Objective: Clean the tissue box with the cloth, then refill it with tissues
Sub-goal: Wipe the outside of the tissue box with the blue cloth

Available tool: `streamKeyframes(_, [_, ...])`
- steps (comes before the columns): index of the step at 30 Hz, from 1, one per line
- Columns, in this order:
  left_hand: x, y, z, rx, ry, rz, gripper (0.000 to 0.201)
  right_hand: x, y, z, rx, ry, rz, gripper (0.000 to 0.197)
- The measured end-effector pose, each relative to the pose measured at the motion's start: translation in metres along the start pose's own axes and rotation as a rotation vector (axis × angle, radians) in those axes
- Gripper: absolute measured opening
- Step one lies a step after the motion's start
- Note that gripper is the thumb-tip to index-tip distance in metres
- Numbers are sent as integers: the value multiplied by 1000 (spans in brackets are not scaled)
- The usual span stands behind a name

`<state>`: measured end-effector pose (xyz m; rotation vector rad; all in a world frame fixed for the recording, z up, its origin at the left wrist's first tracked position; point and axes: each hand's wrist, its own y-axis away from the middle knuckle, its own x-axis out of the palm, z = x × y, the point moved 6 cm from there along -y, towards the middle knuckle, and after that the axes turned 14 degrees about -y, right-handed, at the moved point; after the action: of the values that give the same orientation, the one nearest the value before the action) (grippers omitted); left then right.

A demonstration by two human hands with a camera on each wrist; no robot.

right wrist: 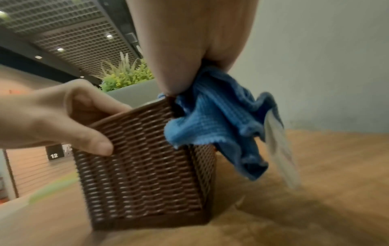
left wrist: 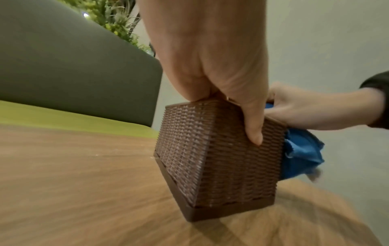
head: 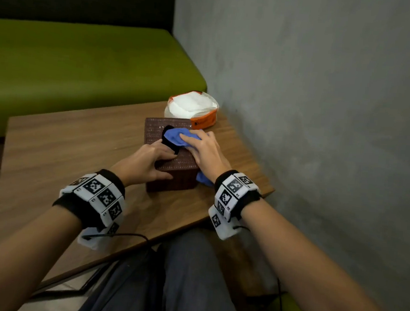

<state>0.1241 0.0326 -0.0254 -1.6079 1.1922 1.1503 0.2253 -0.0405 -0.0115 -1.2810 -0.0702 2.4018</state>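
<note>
A brown woven tissue box [head: 173, 172] [left wrist: 214, 159] [right wrist: 143, 166] stands on the wooden table [head: 65, 144]. My left hand [head: 149, 163] [left wrist: 210, 66] [right wrist: 52, 116] grips its near top corner, thumb down the front face and fingers over the top by the dark opening. My right hand [head: 204, 150] [right wrist: 189, 50] [left wrist: 305, 109] presses a blue cloth [head: 178, 136] [right wrist: 221, 123] [left wrist: 301, 154] onto the box top; the rest of the cloth hangs down the box's right side. An orange pack of white tissues [head: 193, 109] lies behind the box.
A grey wall [head: 324, 115] runs close along the table's right side. A green bench seat [head: 83, 67] sits beyond the table's far edge. My legs [head: 184, 276] are under the near edge, with a black cable from the wrist units.
</note>
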Motion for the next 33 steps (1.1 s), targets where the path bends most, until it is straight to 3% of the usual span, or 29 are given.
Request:
streamKeyframes(6, [-6, 5, 10, 16, 12, -10, 50, 10, 43, 10, -169, 32, 35, 37])
streamKeyframes(10, [-5, 3, 12, 42, -9, 83, 53, -2, 2, 1, -21, 68, 24, 36])
streamKeyframes(13, [-13, 3, 24, 97, -84, 174, 56, 3, 15, 9, -33, 44, 43, 35])
streamKeyframes(15, [-13, 1, 25, 34, -155, 287, 74, 10, 34, 18, -59, -15, 63, 36])
streamKeyframes(17, [-6, -2, 13, -141, -157, 354, 94, 12, 33, 19, -3, -40, 26, 36])
streamKeyframes(19, [0, -3, 0, -315, -26, 211, 77, 14, 30, 22, 38, -68, -21, 35])
streamKeyframes(21, [5, 3, -2, -350, 34, 22, 59, 15, 36, 27, 7, -65, -9, 35])
streamKeyframes(22, [6, 5, 1, -344, 37, -22, 58, 14, 39, 23, -13, -47, 12, 37])
streamKeyframes(27, [7, 2, 4, -321, 7, 1, 67, -7, 12, -18, 139, 85, -67, 38])
streamKeyframes(31, [5, 1, 8, -323, 46, -61, 51, 20, 39, 22, -13, 30, 11, 39])
streamKeyframes(33, [5, 2, 7, -319, 56, -47, 50, 14, 42, 16, -45, 35, 11, 40])
